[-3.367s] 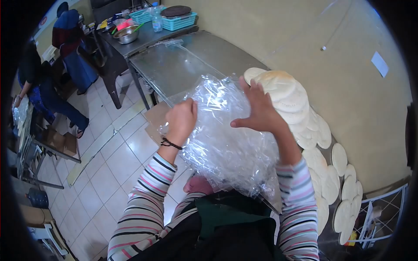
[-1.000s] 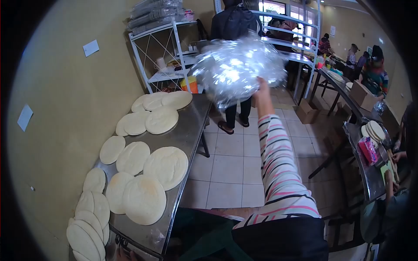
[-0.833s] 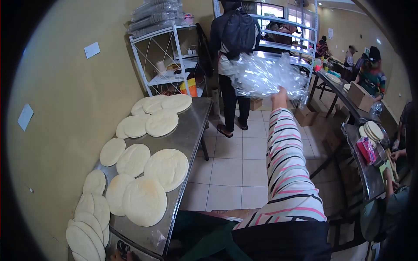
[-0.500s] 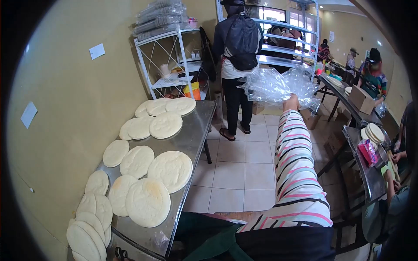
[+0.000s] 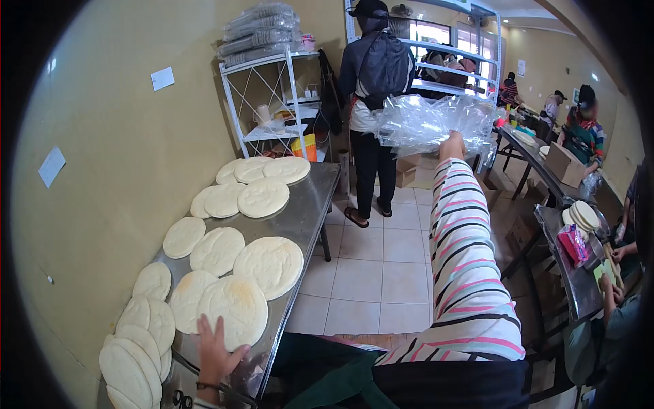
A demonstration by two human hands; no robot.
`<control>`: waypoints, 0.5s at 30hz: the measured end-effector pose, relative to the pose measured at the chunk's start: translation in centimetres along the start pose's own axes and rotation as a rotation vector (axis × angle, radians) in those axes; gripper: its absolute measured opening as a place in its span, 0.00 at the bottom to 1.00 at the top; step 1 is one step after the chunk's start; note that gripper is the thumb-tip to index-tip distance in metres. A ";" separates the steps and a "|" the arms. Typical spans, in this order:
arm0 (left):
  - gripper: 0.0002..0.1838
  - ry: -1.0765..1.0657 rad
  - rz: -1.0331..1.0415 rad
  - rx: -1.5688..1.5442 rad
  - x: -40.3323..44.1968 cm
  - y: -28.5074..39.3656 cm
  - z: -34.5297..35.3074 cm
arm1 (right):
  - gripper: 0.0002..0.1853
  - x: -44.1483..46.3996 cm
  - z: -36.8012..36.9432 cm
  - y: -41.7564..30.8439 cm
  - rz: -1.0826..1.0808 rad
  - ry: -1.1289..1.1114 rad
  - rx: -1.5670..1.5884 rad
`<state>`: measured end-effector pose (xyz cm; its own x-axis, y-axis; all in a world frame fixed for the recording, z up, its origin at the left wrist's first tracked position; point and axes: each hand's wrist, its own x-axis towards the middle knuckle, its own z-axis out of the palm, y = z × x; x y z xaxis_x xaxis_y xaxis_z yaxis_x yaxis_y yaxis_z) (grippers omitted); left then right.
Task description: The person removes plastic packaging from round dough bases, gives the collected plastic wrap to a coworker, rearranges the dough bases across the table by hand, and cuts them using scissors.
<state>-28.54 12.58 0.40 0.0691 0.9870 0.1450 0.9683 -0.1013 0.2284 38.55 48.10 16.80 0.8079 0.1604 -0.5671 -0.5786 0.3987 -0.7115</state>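
Note:
My right hand is closed on a bunched clear plastic sheet, held out at arm's length. My left hand has its fingers spread at the near edge of a round flatbread, over the metal table. More flatbreads lie along the table, some overlapping. Dark-handled scissors are beside my left wrist, at the bottom of the view.
A person with a backpack stands beyond the plastic, near a white shelf. At right, a person's hands are over another table with stacked flatbreads and a pink packet. A cardboard box stands farther back.
The view has turned from the plastic over the table to the room. My right hand has carried the plastic outward. My left hand has come up from the bottom edge to the flatbread, away from the scissors.

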 end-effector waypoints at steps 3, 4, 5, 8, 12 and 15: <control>0.50 0.002 -0.030 0.027 1.8 0.4 3.1 | 0.28 -1.0 -1.8 -0.7 -0.074 -0.010 0.014; 0.50 0.043 -0.018 -0.008 1.9 0.4 3.4 | 0.30 -1.8 -3.0 -1.0 -0.117 -0.068 0.074; 0.50 0.051 -0.021 -0.020 2.0 0.2 3.4 | 0.31 -1.3 -3.0 -1.2 -0.098 -0.029 0.058; 0.50 0.005 -0.035 -0.057 1.0 0.2 3.0 | 0.28 0.9 -1.1 -0.7 -0.011 0.107 -0.040; 0.50 -0.010 0.002 -0.024 0.7 0.2 2.2 | 0.22 0.4 -2.0 2.3 -0.168 -0.230 -0.227; 0.50 -0.017 0.030 -0.048 0.9 -0.7 2.6 | 0.21 0.4 2.1 2.2 -0.153 -0.115 -0.174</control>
<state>-28.51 13.90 -2.17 0.1024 0.9854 0.1359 0.9532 -0.1363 0.2700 37.86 50.94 15.90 0.8889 0.2159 -0.4039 -0.4516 0.2661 -0.8516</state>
